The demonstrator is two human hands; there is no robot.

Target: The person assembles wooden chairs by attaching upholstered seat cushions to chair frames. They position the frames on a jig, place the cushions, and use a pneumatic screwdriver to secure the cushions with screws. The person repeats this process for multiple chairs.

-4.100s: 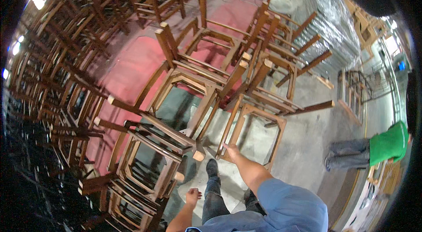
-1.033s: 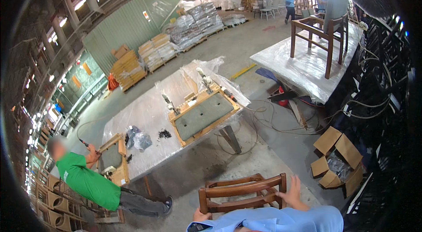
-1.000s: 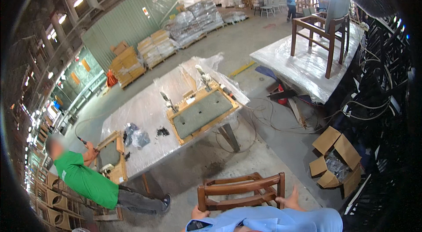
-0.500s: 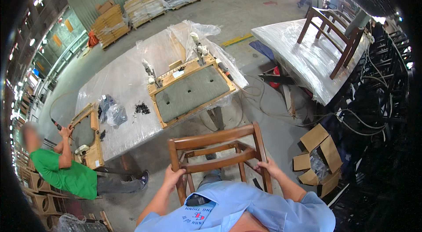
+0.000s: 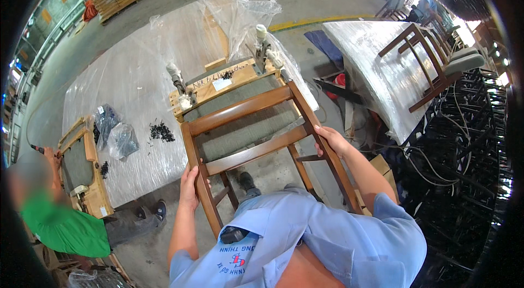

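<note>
Your left hand [image 5: 189, 187] and right hand [image 5: 332, 143] grasp the wooden chair frame [image 5: 240, 108] by its side posts [image 5: 192, 146], at the tabletop's [image 5: 144, 171] near edge; probably stiff, fairly light, slick; hold there.

Both arms reach forward, and I can see each bare hand closed in a grip, the two held well apart. The left hand [image 5: 189, 189] is lower and nearer the torso, thumb pointing ahead, with the left forearm [image 5: 183, 231] running almost straight out behind it. The right hand [image 5: 334, 142] is farther forward, fingers curled inward, the right forearm [image 5: 367, 176] slanting in from an elbow bent out to the side.
</note>
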